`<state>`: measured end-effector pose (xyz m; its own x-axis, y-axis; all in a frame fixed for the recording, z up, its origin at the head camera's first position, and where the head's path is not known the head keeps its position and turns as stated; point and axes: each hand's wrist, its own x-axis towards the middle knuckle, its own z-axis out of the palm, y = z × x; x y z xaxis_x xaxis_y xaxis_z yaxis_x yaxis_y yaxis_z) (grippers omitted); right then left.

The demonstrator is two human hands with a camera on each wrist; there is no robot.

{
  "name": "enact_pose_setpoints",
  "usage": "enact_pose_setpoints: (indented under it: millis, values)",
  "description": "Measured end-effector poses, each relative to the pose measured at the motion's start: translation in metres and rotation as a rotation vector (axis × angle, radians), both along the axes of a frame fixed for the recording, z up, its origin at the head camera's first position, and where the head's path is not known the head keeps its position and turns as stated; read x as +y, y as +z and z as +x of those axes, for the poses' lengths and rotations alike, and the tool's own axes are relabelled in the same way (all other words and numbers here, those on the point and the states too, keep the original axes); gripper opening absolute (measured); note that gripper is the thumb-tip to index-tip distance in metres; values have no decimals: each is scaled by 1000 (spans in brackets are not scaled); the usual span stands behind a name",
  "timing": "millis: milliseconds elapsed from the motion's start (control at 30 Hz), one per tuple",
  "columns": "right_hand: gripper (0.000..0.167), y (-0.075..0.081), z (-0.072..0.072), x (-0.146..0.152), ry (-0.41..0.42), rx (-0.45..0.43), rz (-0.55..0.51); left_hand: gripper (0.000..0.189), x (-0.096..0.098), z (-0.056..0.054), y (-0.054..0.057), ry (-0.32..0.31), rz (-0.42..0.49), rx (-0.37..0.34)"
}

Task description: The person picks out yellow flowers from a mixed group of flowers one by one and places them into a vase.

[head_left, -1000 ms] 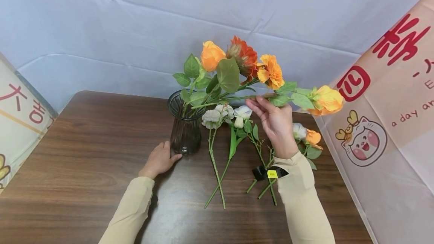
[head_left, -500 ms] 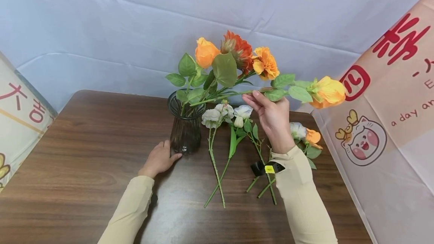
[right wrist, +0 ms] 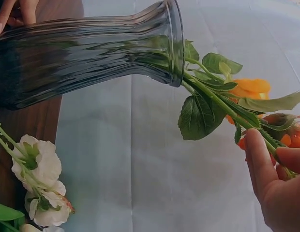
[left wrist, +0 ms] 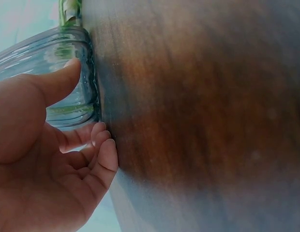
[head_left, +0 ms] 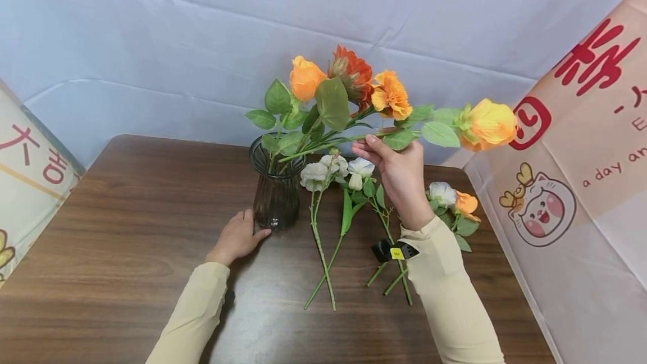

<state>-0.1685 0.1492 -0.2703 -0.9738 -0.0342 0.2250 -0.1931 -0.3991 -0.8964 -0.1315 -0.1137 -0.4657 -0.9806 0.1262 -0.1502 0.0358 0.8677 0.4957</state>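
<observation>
A dark, see-through ribbed glass vase (head_left: 275, 201) stands upright on the table. At its base, my left hand (head_left: 237, 239) holds it, thumb in front and fingers at the side; the left wrist view shows the thumb (left wrist: 63, 84) against the glass. My right hand (head_left: 399, 178) pinches the stem of a yellow-orange rose (head_left: 489, 125). This stem slants nearly flat, its cut end over the vase mouth; whether it is inside, I cannot tell. An orange rose (head_left: 306, 78), a red-orange flower (head_left: 352, 74) and an orange carnation (head_left: 391, 95) lean from the vase.
White flowers (head_left: 315, 176) with crossed stems lie right of the vase on the brown table (head_left: 126, 229). Beyond my right forearm lie a pale rose (head_left: 442, 192) and an orange flower (head_left: 466, 204). A white cloth (head_left: 202, 44) hangs behind; a printed banner (head_left: 581, 145) stands right.
My right hand has moved left and slightly up, and the yellow-orange rose's bloom has risen. Flowers in the vase have shifted a little left and up. My left hand stays still.
</observation>
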Motion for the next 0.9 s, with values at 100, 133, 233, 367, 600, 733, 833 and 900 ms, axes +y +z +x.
enact_pose_setpoints:
  millis: [100, 133, 233, 367, 600, 733, 833, 900]
  values:
    - [21, 2, 1, -2, 2, 15, 46, 62, 0, 0, 0, -4, -1, 4]
    - [20, 2, 1, -3, 4, 17, 58, 62, 0, 0, 1, -6, -1, 4]
    - [17, 3, 1, -6, 4, 28, 87, 61, -1, 1, 1, -5, 1, 7]
    - [16, 3, 2, -10, -2, 44, 117, 60, -1, 1, 0, -1, 7, 10]
    - [13, 3, 3, -16, -4, 36, 220, 60, -1, 1, 0, -2, 10, 11]
    - [8, 2, 4, -20, 13, 32, 280, 61, -1, 1, 0, 3, 12, 4]
    - [7, 0, 4, -23, 25, 32, 321, 62, -1, 1, 0, 7, 15, -2]
    - [9, -1, 4, -25, 35, 32, 344, 62, 0, 1, 0, 5, 11, -3]
